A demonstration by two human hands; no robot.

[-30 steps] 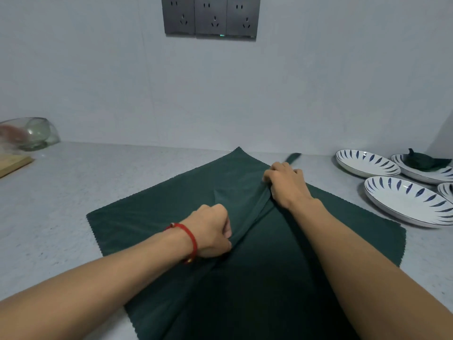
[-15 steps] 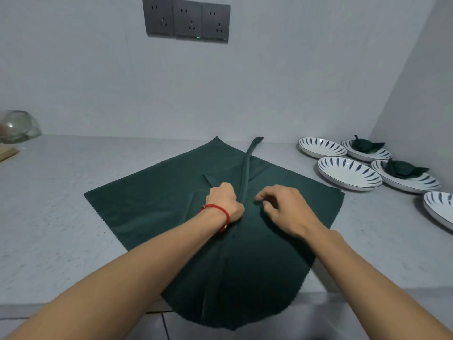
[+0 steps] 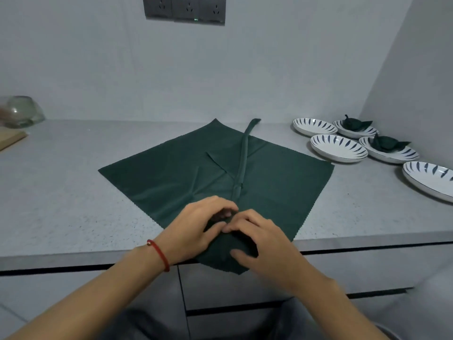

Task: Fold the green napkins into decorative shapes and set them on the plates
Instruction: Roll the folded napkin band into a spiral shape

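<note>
Mid-fold, left hand (image 3: 201, 223) and right hand (image 3: 259, 238) pinch the dark green cloth napkin's (image 3: 282, 177) near corner; next, likely tighter rolling.

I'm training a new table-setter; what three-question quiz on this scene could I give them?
1. How many plates are in view?
2. True or false: two plates already hold a folded napkin.
3. Which hands grip the spread napkin at the counter edge? A) left hand only B) right hand only C) both

Key: 1. five; 2. true; 3. C
</note>
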